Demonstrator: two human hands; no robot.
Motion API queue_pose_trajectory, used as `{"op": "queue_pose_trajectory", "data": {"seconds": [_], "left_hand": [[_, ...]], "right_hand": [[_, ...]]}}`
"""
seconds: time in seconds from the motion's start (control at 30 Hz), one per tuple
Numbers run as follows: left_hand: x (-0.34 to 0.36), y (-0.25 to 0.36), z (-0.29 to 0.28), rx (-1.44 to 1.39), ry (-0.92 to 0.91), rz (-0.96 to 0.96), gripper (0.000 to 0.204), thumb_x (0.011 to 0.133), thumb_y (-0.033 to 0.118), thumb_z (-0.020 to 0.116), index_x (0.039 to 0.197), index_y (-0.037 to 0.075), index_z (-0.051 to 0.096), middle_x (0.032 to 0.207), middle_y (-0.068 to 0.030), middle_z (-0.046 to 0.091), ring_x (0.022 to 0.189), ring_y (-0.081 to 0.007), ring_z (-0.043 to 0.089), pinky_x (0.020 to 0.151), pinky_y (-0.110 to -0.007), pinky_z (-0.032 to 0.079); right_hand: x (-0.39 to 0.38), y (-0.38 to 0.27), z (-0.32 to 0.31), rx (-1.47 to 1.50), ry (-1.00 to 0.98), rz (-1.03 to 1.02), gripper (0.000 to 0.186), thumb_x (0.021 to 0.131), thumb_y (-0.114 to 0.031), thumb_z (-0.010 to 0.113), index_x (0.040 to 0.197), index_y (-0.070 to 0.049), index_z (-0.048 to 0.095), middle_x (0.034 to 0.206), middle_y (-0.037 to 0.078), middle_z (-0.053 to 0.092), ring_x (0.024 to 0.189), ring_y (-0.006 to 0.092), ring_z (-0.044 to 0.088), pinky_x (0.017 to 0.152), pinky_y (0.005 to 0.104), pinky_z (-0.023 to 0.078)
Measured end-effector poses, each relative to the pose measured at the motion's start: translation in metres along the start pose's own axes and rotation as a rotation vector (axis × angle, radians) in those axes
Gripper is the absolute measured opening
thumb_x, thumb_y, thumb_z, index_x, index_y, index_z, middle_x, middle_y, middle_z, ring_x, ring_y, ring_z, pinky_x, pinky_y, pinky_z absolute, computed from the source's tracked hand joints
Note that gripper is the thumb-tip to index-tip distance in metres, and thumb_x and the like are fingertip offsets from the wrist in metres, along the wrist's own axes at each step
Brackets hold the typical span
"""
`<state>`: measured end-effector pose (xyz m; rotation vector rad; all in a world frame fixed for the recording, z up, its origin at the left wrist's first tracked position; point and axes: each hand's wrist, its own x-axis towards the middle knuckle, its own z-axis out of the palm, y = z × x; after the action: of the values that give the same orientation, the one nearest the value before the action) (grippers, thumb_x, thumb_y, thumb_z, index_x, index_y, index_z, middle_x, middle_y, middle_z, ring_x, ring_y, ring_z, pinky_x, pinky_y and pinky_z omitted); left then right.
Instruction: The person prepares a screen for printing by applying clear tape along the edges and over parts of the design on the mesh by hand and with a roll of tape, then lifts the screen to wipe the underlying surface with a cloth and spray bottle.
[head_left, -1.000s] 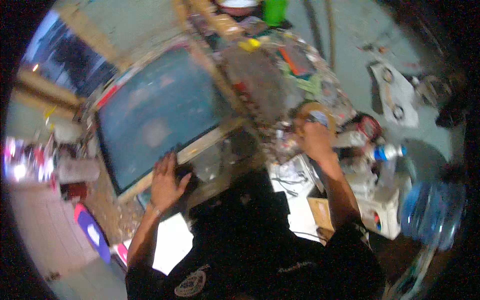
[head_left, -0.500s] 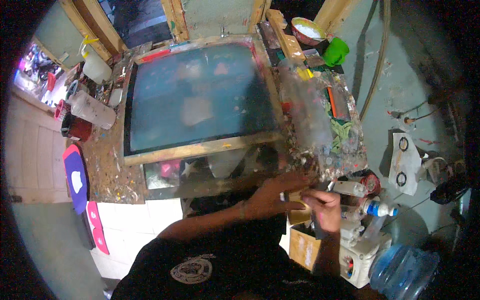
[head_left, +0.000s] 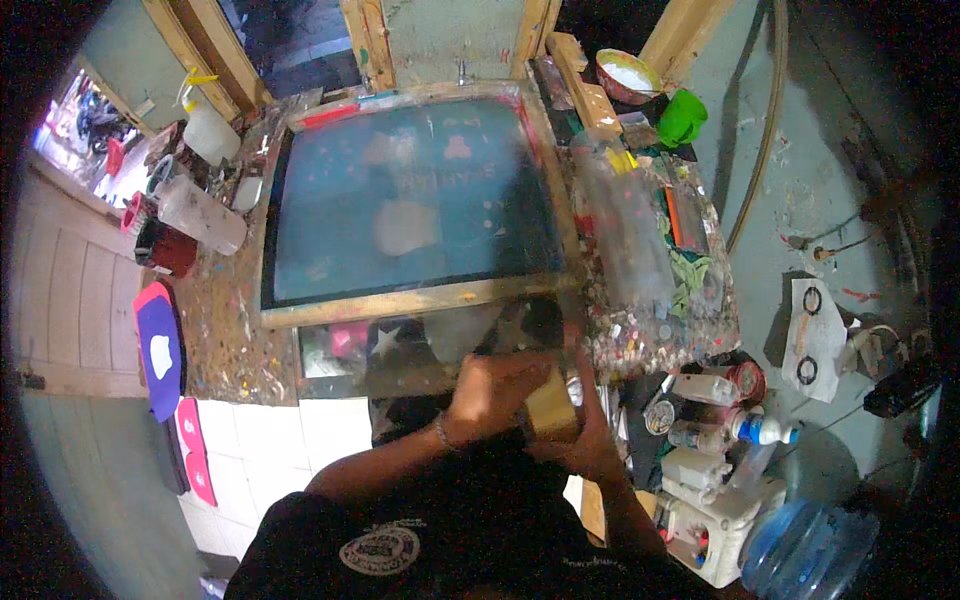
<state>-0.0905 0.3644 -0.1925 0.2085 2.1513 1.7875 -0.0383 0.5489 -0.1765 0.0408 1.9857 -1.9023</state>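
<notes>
Fingers [head_left: 592,415] on object [head_left: 550,406], yellowish, blocky; blurred

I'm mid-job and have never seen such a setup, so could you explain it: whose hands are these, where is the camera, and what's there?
There is no robot: these are a person's bare hands. A wide fisheye camera on their head looks down, so straight edges bend toward the rim.

On the paint-spattered wooden workbench lies a large blue-grey panel in a pale wooden frame. A translucent whitish plastic bottle lies to its left; a bright green plastic cup is to its upper right.

Near the body, the right hand grips a tan, smooth-looking object, too blurred to identify. The left hand is right beside it; its grip is unclear.
</notes>
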Motion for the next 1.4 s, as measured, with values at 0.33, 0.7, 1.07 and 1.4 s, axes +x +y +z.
{"op": "queue_pose_trajectory", "data": {"seconds": [0.33,0.7,1.07,1.4], "left_hand": [[0.021,0.142,-0.141,-0.209,0.379,0.329,0.024,0.091,0.013,0.059,0.102,-0.006,0.068,0.105,-0.017,0.069,0.097,-0.0204,0.064,0.092,-0.033,0.047],[-0.118,0.125,-0.242,-0.912,-0.004,0.867,0.044,0.094,0.026,0.053,0.123,-0.005,0.043,0.131,-0.0204,0.04,0.116,-0.0304,0.046,0.099,-0.045,0.04],[-0.119,0.134,-0.232,-1.235,-0.125,0.787,0.019,0.097,0.021,0.05,0.102,0.003,0.047,0.103,-0.0094,0.044,0.094,-0.021,0.047,0.097,-0.043,0.036],[-0.085,0.119,-0.245,-1.362,0.084,0.853,0.016,0.092,0.004,0.054,0.107,0.003,0.05,0.083,-0.0031,0.045,0.073,-0.0142,0.045,0.074,-0.031,0.043]], "right_hand": [[-0.008,0.025,-0.031,-0.32,-0.283,0.076,0.057,0.082,-0.017,0.076,0.133,-0.007,0.052,0.115,0.01,0.066,0.106,0.0179,0.061,0.093,0.036,0.048],[-0.033,-0.159,-0.007,-1.63,0.19,-1.003,0.019,0.088,-0.015,0.056,0.094,-0.002,0.068,0.089,0.016,0.065,0.089,0.0308,0.061,0.07,0.0394,0.052],[-0.042,-0.141,-0.045,-1.138,0.053,-0.633,0.018,0.086,-0.01,0.054,0.092,-0.001,0.069,0.091,0.015,0.068,0.083,0.0307,0.065,0.071,0.0387,0.052],[0.026,-0.022,-0.16,-1.321,0.62,-0.055,0.019,0.089,-0.018,0.059,0.093,-0.003,0.07,0.084,0.019,0.068,0.074,0.0339,0.066,0.066,0.0425,0.052]]}}
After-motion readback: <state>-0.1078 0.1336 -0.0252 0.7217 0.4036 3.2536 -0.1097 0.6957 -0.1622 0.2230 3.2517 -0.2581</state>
